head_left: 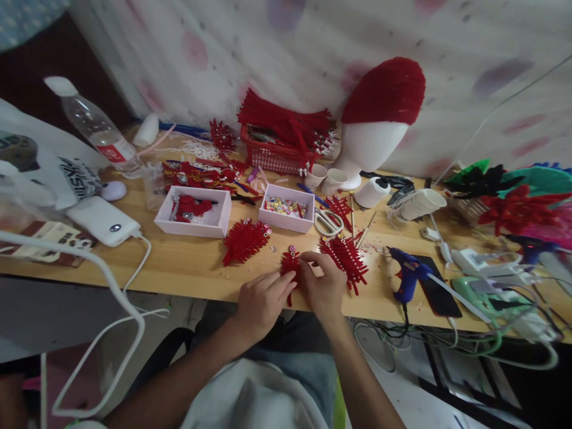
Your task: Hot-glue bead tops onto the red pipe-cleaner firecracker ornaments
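Both hands meet over a small red pipe-cleaner ornament (pixel 290 263) at the front edge of the wooden table (pixel 192 271). My left hand (pixel 261 301) pinches its lower stem with closed fingers. My right hand (pixel 324 285) curls over its right side, thumb and forefinger pressed on it. A finished red feathery ornament (pixel 244 239) lies to the left, another (pixel 345 257) just right of my right hand.
Two pink trays (pixel 193 221) (pixel 286 223) hold red parts and beads. Scissors (pixel 328 221), a red basket (pixel 272 156), a foam head with a red cap (pixel 379 119), a blue glue gun (pixel 407 277), a phone (pixel 435 292), a power bank (pixel 103 219) and a bottle (pixel 96 128) crowd the table.
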{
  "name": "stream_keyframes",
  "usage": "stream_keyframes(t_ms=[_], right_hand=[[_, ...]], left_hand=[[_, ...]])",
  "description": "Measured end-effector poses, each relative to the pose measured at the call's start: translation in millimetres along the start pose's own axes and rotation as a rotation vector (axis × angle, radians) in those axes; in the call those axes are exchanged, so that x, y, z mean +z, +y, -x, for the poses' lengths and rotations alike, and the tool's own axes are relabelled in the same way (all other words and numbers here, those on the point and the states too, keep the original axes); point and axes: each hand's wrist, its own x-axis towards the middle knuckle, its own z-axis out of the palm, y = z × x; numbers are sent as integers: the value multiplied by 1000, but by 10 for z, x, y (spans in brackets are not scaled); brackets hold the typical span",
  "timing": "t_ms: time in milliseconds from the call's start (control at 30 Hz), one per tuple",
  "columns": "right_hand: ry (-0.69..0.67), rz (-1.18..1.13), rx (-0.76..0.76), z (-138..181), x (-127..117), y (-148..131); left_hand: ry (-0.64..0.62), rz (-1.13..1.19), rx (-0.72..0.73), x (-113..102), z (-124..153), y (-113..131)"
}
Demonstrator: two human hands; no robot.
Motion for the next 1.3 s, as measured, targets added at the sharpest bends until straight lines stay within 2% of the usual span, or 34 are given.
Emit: stream_keyframes(t_ms=[100, 200, 500, 667, 800, 1033, 1133, 1300], right_hand=[[-25, 49, 5, -17, 101, 49], [-66, 94, -2, 6, 127, 60], [-101, 102, -6, 37, 129, 70], [-63, 81, 0, 55, 95, 86], [-27, 128, -69, 116, 31, 90], [-207, 128, -231, 151, -19, 1], [-211, 118, -211, 144, -19, -14], [-129, 96, -136, 143, -31, 4]], left_hand=[[-98, -232, 52, 80, -66, -85], [-160, -315, 50, 115, -95, -100], [-167, -287, 60, 137, -89, -133], [-143, -291, 60, 155, -75, -151], [-147, -290, 54, 152, -72, -146], [-173, -280, 56, 131, -83, -144], [-184, -275, 49, 127, -78, -142], [-174, -277, 54, 135, -77, -142]])
